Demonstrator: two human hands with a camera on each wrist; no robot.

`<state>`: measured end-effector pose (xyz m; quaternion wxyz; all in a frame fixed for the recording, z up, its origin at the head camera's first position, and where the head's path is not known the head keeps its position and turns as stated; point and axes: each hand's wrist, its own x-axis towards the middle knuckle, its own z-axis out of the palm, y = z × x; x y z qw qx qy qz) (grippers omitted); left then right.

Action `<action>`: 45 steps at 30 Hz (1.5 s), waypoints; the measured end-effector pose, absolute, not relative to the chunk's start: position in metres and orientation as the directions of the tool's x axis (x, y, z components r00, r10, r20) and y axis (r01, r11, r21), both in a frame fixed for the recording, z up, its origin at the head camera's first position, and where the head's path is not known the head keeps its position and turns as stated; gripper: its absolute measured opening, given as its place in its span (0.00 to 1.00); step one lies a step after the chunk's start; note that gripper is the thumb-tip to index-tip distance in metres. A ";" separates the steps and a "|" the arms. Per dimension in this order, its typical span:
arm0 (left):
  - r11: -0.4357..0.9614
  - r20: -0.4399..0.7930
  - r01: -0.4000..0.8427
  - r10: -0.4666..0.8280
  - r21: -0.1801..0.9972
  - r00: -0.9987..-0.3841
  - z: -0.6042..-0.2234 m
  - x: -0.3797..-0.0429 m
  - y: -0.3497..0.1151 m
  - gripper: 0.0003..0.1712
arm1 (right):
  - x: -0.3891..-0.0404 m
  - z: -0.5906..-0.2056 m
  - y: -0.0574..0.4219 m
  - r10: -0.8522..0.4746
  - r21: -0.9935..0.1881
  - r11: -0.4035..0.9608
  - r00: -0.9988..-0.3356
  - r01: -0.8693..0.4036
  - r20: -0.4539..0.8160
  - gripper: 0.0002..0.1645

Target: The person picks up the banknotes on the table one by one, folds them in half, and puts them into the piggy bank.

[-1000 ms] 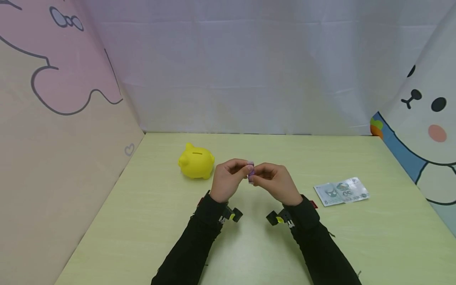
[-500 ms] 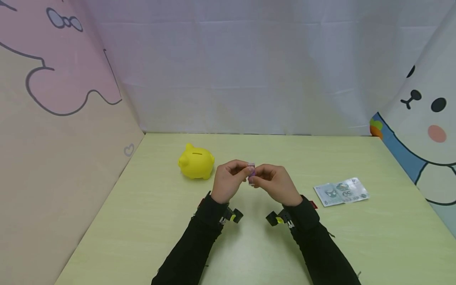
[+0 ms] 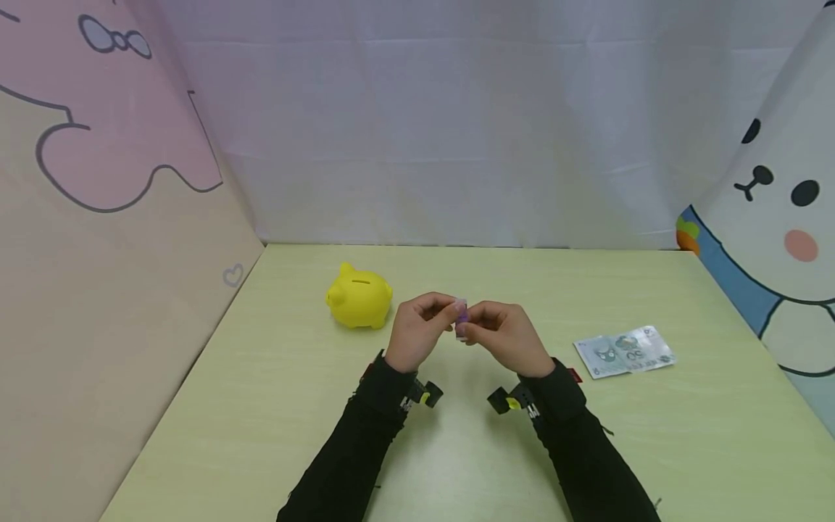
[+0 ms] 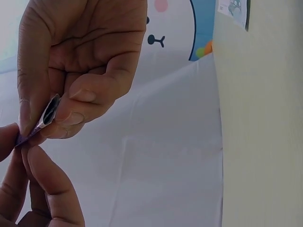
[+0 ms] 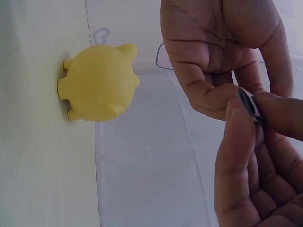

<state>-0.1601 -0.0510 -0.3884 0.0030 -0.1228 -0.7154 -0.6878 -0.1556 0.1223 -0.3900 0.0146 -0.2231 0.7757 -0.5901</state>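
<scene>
A small purple folded banknote (image 3: 461, 319) is pinched between both hands, above the middle of the table. My left hand (image 3: 414, 330) holds it with thumb and fingers from the left, my right hand (image 3: 510, 335) from the right. In the left wrist view the folded note (image 4: 49, 112) shows a hollow, layered end, and the right hand (image 4: 83, 61) is above the left hand (image 4: 40, 189). The right wrist view shows the note's folded end (image 5: 248, 103) between the fingertips. Fingers cover much of the note.
A yellow piggy bank (image 3: 360, 298) with a slot on top stands behind and left of the hands. A pale creased banknote marked 50 (image 3: 626, 351) lies on the table (image 3: 457, 464) to the right. White cloth (image 3: 424, 138) hangs behind the table.
Both hands keep their pinch on the folded banknote and have barely moved; the note sits marginally lower in the head view. The piggy bank and the other banknote lie unchanged.
</scene>
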 end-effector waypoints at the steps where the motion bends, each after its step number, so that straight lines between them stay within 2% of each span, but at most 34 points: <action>1: 0.021 0.177 0.183 0.173 0.983 -0.969 -0.388 -0.160 -0.051 0.10 | -0.156 -0.390 0.122 -0.367 -0.923 0.197 -0.898 -0.331 0.244 0.07; 9: 0.006 0.224 0.228 0.174 0.974 -0.959 -0.385 -0.159 -0.051 0.08 | -0.156 -0.389 0.123 -0.380 -0.927 0.160 -0.888 -0.340 0.260 0.07; 19: 0.081 0.257 0.271 0.148 0.959 -0.955 -0.387 -0.164 -0.065 0.12 | -0.158 -0.388 0.122 -0.335 -0.923 0.200 -0.908 -0.328 0.250 0.07; 27: 0.124 0.321 0.325 0.049 0.937 -0.946 -0.381 -0.175 -0.105 0.25 | -0.157 -0.388 0.125 -0.322 -0.934 0.208 -0.922 -0.291 0.216 0.08; 34: 0.330 0.441 0.416 -0.003 0.847 -0.897 -0.380 -0.187 -0.142 0.40 | -0.155 -0.387 0.125 -0.323 -0.937 0.187 -0.919 -0.294 0.224 0.08; 40: 0.459 0.388 0.330 -0.036 0.825 -0.921 -0.385 -0.199 -0.170 0.48 | -0.155 -0.386 0.124 -0.322 -0.943 0.170 -0.920 -0.287 0.222 0.08; 45: 0.465 0.272 0.216 -0.056 0.859 -0.961 -0.398 -0.212 -0.192 0.54 | -0.155 -0.385 0.123 -0.319 -0.942 0.156 -0.918 -0.297 0.237 0.07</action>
